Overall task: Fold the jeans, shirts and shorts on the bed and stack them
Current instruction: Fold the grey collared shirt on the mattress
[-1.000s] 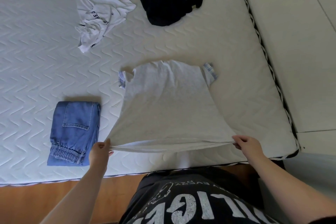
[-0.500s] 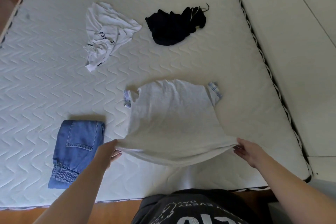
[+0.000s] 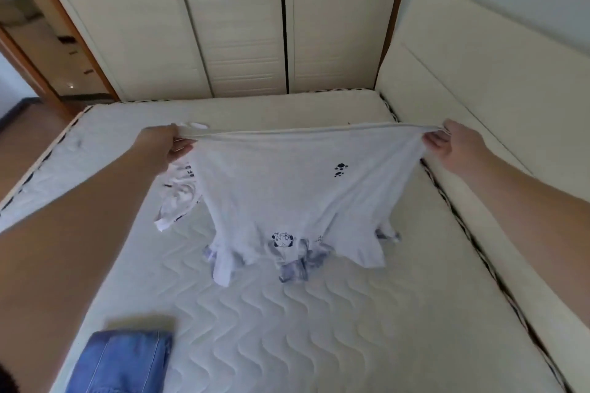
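Note:
A light grey T-shirt with small dark prints and blue-checked sleeve cuffs hangs in the air over the bed. My left hand pinches one corner of its hem and my right hand pinches the other, stretching the hem taut. Its collar end dangles just above the mattress. Folded blue jeans lie at the near left. A crumpled white shirt shows partly behind the raised T-shirt. The dark shorts are hidden.
A cream padded headboard runs along the bed's right side. Sliding wardrobe doors stand past the far edge. A wooden door frame is at the far left.
Both hands have lifted the grey T-shirt by its hem off the mattress and carried it up and away from me. The view has tilted upward toward the wardrobe.

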Tool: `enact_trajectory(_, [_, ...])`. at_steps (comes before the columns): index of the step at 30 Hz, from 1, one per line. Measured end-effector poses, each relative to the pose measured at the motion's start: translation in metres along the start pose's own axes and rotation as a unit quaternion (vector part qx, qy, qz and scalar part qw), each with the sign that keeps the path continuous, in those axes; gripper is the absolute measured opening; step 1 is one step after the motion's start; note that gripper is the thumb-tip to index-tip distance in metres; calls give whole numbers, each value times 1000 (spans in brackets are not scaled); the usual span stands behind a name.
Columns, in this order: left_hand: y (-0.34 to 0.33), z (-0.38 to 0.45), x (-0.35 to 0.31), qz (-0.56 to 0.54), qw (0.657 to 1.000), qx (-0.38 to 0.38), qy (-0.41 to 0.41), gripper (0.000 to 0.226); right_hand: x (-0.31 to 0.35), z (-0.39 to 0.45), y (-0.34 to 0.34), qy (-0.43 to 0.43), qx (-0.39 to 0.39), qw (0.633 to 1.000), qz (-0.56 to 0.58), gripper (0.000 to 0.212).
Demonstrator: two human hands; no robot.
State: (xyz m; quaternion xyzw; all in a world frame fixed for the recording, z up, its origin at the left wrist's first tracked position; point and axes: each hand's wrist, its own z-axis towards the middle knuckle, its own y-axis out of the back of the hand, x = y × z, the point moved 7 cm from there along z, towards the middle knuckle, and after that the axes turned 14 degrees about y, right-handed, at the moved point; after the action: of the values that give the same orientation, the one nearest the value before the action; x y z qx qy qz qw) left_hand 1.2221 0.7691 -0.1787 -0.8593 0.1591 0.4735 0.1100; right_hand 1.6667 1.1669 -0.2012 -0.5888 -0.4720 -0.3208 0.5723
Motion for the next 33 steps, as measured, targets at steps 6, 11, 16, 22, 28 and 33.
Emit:
enact_trajectory(6, [-26, -31, -137, -50, 996, 7, -79, 16, 110, 23, -71, 83, 54, 994, 46, 13])
enact_trajectory(11, [-25, -52, -168, -91, 989, 43, -105, 13, 143, 16, -80, 99, 108, 985, 87, 12])
enact_trajectory(16, [-10, -52, -96, -85, 993, 47, -65, 12, 106, -2, -42, 57, 108, 989, 79, 12])
enact_trajectory(22, [41, -35, 117, -32, 997, 14, 66, 14, -23, -49, 61, -58, 34, 998, -5, 9])
enact_trajectory(28, [90, -49, 302, -13, 982, -59, 181, 17, -158, -128, 193, -183, -45, 973, -130, 10])
enact_trajectory(33, [135, -72, 429, 63, 963, -129, 230, 14, -244, -206, 297, -257, -95, 942, -193, 14])
